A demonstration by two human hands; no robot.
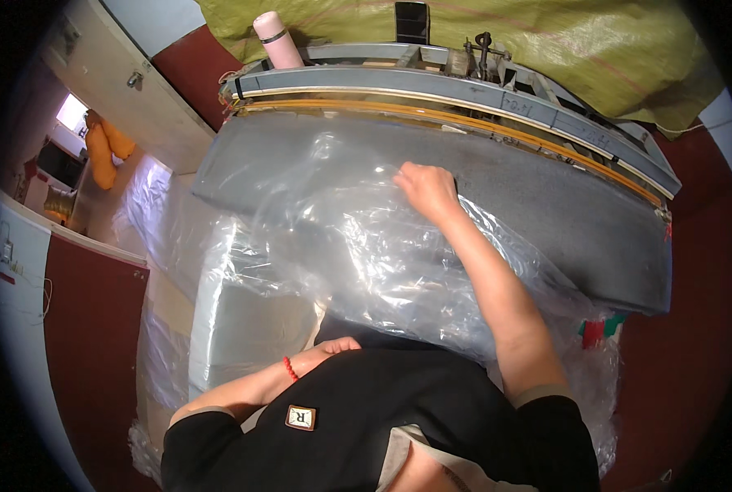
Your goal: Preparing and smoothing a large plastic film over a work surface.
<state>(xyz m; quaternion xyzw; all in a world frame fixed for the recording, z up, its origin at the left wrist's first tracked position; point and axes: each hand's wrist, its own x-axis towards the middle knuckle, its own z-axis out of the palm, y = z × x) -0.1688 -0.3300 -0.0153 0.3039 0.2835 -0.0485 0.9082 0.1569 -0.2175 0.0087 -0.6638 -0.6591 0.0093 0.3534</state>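
Note:
A sheet of clear plastic film (382, 238) lies crumpled and shiny over the near part of a dark grey padded board (563, 205). My right hand (428, 190) is above the board's middle, fingers pinched together on the film. The film spreads from there toward my body and off to the left. My left hand (327, 354), below a red bead bracelet (290, 368), rests against my front at the film's near edge. Its fingers are curled in and partly hidden, so what they hold cannot be made out.
Behind the board runs a grey metal frame (366, 81) with orange strips (464, 123). A pink bottle (277, 41), a dark phone (412, 22) and a metal clamp (483, 56) are on it. A plastic-wrapped block (247, 328) stands left; a yellow-green tarp (595, 49) hangs behind.

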